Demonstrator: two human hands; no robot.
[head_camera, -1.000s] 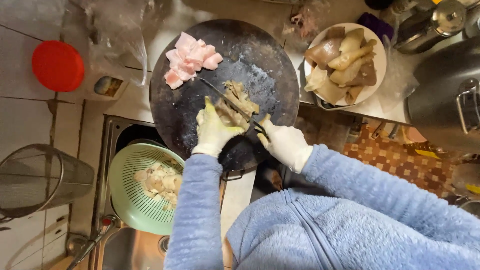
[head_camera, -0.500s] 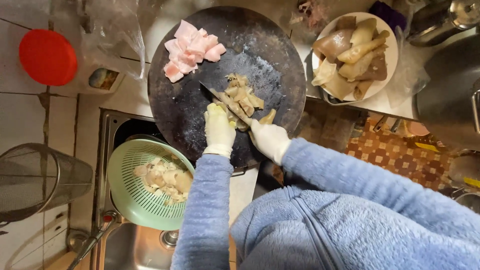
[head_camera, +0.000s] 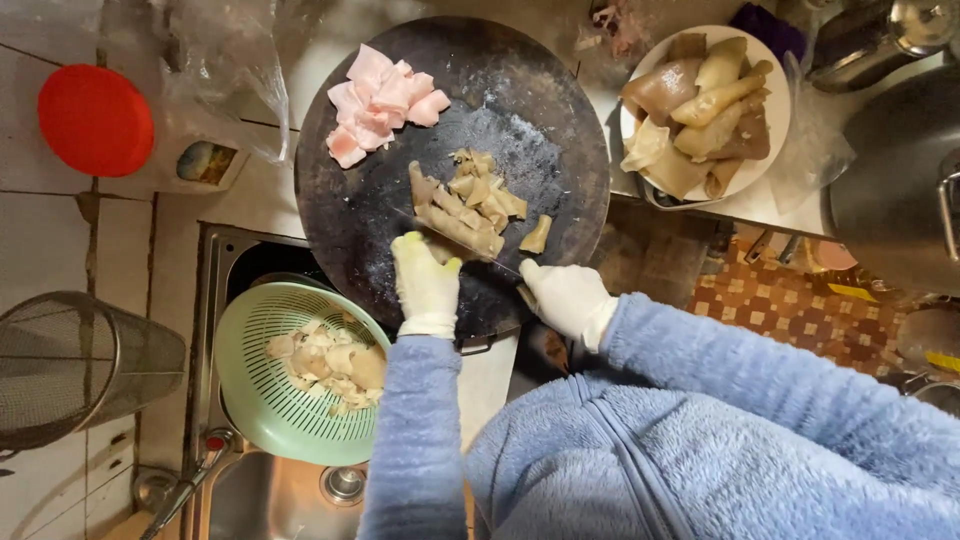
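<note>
At the far left a red lid (head_camera: 92, 120) lies on the tiled counter, with a wire mesh basket (head_camera: 85, 365) below it; beside that, a green colander (head_camera: 270, 385) holding pale meat pieces sits over the sink (head_camera: 290, 490); above it a round dark chopping board (head_camera: 520, 120) carries a heap of pink meat slices (head_camera: 380, 100) at its upper left and tan strips of cut meat (head_camera: 465, 205) near its middle; the gloved left hand (head_camera: 425, 285) presses down on those strips, fingers curled close over them; the gloved right hand (head_camera: 565, 295) is wrapped tight round the handle of a knife (head_camera: 470, 250), its blade lying against the strips; to the right, a white plate (head_camera: 775, 130) holds larger uncut pieces, near a metal pot (head_camera: 890, 190).
</note>
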